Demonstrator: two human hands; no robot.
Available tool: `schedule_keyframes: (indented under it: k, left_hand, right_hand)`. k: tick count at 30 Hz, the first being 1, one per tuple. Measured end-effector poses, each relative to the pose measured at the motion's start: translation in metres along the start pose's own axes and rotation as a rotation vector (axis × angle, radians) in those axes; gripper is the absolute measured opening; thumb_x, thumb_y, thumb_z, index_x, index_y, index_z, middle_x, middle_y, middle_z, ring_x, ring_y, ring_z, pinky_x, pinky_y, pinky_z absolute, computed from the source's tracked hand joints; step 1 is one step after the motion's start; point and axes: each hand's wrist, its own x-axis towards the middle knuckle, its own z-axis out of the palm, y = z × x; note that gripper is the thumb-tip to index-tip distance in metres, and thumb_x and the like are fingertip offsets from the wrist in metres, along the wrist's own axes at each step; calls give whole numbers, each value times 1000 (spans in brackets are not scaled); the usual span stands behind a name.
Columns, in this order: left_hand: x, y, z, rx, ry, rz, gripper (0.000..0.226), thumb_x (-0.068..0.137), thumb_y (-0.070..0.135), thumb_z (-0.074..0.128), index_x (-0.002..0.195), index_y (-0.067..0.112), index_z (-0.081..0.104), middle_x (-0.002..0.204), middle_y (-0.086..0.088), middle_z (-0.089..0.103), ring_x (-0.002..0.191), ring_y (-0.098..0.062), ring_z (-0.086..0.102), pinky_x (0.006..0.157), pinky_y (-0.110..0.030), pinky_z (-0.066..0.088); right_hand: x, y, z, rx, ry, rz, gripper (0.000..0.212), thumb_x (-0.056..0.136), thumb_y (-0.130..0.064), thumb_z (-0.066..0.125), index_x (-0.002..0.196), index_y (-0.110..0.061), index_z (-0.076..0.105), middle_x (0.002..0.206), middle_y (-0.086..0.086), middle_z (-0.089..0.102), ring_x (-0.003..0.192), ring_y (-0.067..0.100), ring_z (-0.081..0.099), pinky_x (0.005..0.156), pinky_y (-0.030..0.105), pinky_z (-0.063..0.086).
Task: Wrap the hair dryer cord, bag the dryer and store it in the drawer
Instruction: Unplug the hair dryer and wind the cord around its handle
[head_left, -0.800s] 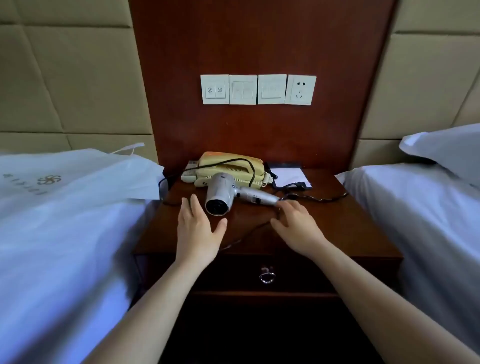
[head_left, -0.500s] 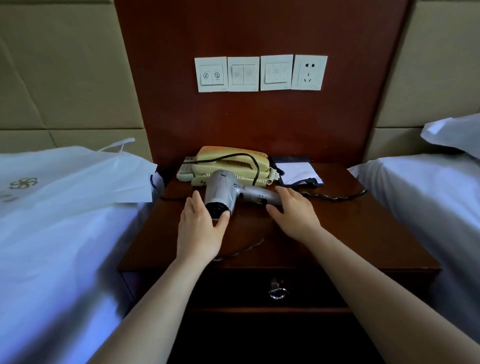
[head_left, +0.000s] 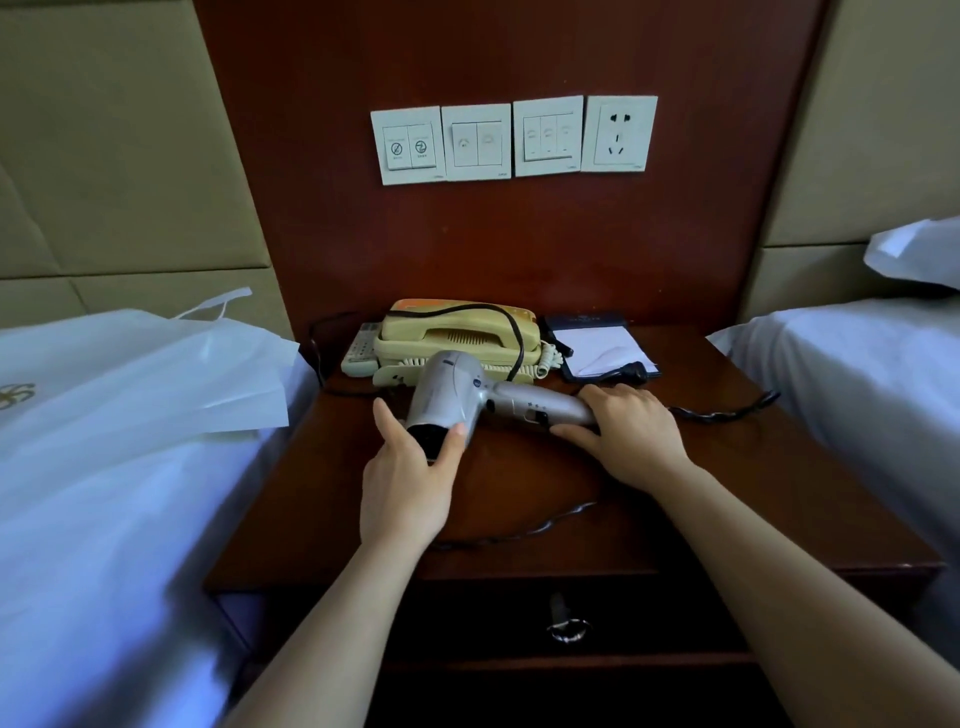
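- A dark brown wooden nightstand (head_left: 753, 467) stands between two beds with white sheets, the left bed (head_left: 104, 545) and the right bed (head_left: 857, 374).
- Behind the nightstand is a red-brown wooden wall panel (head_left: 493, 249) with a row of white square switches and a socket (head_left: 514, 139).
- A silver plastic hair dryer (head_left: 457, 397) lies on its side on the nightstand top, near the back, with its round dark mouth facing the front.
- The left hand (head_left: 405, 483) cups the mouth end of the hair dryer, thumb on one side and fingers on the other.
- The right hand (head_left: 631, 434) is curled over the end of the handle and presses it down.
- A black twisted cord (head_left: 530, 530) loops loose over the top, runs near the front edge and off toward the right bed.
- Just behind the hair dryer sits an old yellow telephone (head_left: 457, 332), touching or almost touching it.
- A white notepad in a dark holder (head_left: 602, 345) lies beside the telephone.
- A thin white bag with handles (head_left: 156, 374) lies flat on the left bed, with one corner over the nightstand's left edge.
- The front half of the nightstand top is bare but for the cord.
- The drawer (head_left: 493, 618) under the top is closed, with a metal ring pull (head_left: 566, 626) in the middle.
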Motion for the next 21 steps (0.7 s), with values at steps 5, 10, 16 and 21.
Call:
schedule_keyframes:
  k: [5, 10, 16, 21]
  left_hand:
    - [-6, 5, 1, -119, 27, 17, 86, 88, 54, 45, 151, 16, -1, 147, -11, 40, 131, -34, 42, 107, -48, 36]
    - [-15, 16, 1, -93, 208, 30, 76, 90, 46, 48, 147, 5, 19, 148, -12, 39, 137, -26, 36, 114, -43, 24]
    - [-24, 44, -2, -84, 331, 178, 56, 89, 48, 45, 130, 10, 49, 129, -3, 58, 126, -18, 48, 116, -39, 18]
    - [-36, 95, 0, -503, 44, 286, 56, 87, 51, 50, 131, 15, 49, 127, 0, 60, 119, -9, 52, 102, -26, 37]
  right_hand:
    - [-10, 11, -6, 101, 101, -41, 41, 83, -55, 56, 94, -15, 59, 83, 3, 63, 77, 21, 56, 62, 27, 34]
    - [-12, 14, -15, 81, 272, -12, 39, 76, -51, 68, 72, -15, 55, 57, -7, 48, 48, 12, 40, 40, 18, 19]
    - [-13, 18, -49, 152, 522, 66, 39, 77, -45, 68, 69, -10, 52, 54, -5, 40, 45, 14, 37, 40, 17, 17]
    - [-12, 0, -68, 168, 642, -80, 38, 80, -48, 53, 74, -10, 56, 57, 1, 50, 51, 21, 48, 47, 24, 23]
